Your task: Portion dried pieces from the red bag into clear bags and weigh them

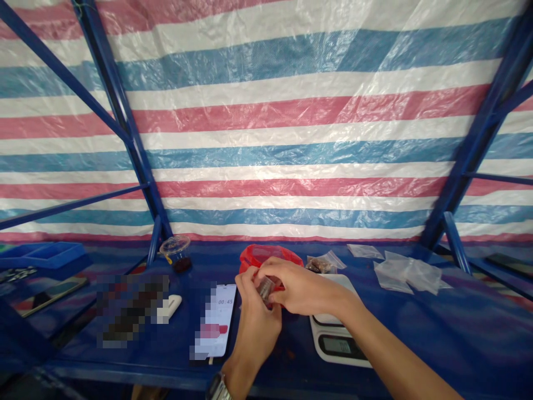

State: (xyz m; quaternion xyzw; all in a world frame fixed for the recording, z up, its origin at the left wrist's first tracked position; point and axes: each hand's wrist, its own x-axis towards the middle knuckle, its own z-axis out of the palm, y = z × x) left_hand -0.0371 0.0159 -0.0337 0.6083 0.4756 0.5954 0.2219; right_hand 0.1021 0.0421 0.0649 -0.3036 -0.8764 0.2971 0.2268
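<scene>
Between my two hands is a small see-through plastic bag (265,290), partly covered by fingers; what is in it I cannot make out. My left hand (259,319) grips it from below and the left, fingers curled, with a watch on the wrist. From the right, my right hand (297,286) closes its thumb and fingers on the bag's upper side. Directly behind the hands lies a red plastic bag (270,254). Under my right forearm stands a white kitchen scale (322,347), its display lit and its plate partly hidden.
A phone (220,319) showing a timer lies left of my hands. Farther left are a white lidded case (170,306), a clear cup (177,255) with dark contents and a blue tray (52,254). A filled zip bag (322,263) and flat clear bags (410,272) lie behind the scale.
</scene>
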